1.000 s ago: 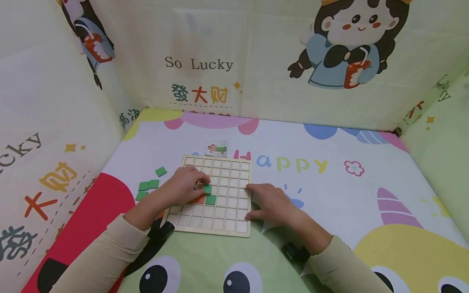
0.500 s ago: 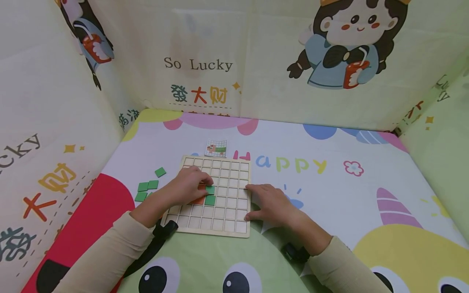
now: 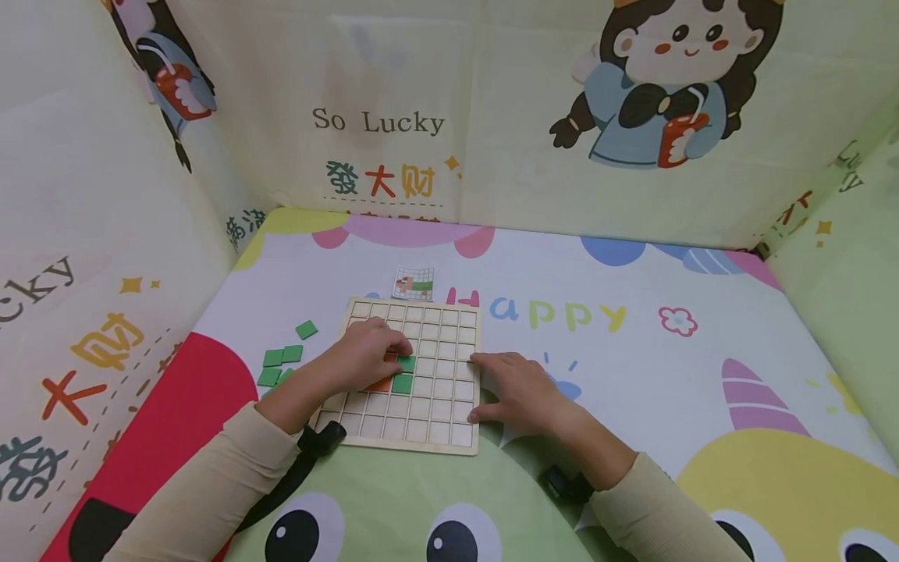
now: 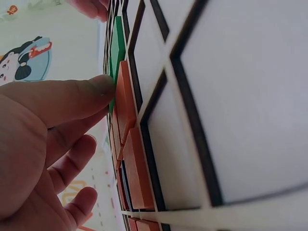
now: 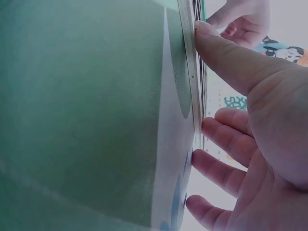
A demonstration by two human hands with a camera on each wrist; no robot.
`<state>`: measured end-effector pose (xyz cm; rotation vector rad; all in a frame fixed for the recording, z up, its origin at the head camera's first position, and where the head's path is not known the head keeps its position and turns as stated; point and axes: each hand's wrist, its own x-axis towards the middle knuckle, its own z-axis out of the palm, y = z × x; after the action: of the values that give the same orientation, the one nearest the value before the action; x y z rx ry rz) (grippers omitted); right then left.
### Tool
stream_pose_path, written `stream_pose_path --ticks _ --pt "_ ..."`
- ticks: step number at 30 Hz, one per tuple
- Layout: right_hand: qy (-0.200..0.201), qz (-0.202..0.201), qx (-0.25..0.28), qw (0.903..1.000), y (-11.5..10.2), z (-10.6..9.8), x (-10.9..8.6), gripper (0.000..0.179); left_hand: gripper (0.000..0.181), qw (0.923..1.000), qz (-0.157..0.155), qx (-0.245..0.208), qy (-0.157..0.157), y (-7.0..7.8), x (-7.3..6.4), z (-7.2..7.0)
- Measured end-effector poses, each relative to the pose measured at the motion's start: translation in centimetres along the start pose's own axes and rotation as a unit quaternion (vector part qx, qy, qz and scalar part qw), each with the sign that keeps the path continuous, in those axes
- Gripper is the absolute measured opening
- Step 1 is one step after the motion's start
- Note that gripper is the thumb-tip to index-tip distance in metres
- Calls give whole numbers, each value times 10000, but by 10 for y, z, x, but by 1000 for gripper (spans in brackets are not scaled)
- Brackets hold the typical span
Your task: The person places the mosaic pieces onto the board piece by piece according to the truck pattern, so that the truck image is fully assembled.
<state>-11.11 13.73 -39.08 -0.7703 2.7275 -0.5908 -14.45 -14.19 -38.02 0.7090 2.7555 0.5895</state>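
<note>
A wooden grid board (image 3: 442, 390) lies on the printed cloth. Over its left half, my left hand (image 3: 361, 355) pinches a green square tile (image 3: 406, 364) between thumb and fingers, at a cell of the grid. Just nearer to me sits another green tile (image 3: 402, 383), beside orange tiles (image 3: 380, 385) partly covered by the hand. In the left wrist view the thumb presses at the tile's edge, above a row of orange tiles (image 4: 137, 168). My right hand (image 3: 523, 390) rests at the board's right edge, thumb and fingers spread and touching it.
Several loose green tiles (image 3: 292, 353) lie on the cloth left of the board. A small pattern card (image 3: 413, 282) with a coloured grid picture lies behind the board. Printed cloth walls (image 3: 513, 125) stand at the back and sides.
My left hand has shifted slightly right with the green tile, which now sits in line behind the other green tile. My right hand stays at the board's edge.
</note>
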Motion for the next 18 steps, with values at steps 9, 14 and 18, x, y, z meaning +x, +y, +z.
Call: stream_pose_path --ticks 9,14,18 --pt "10 16 -13 10000 1 1 0 82 22 9999 13 104 8 2 1 1" --pt "15 -13 -14 10000 2 1 0 83 21 9995 122 294 28 4 0 0" --pt "22 -17 5 10000 2 1 0 82 22 9996 135 236 45 3 -2 -1"
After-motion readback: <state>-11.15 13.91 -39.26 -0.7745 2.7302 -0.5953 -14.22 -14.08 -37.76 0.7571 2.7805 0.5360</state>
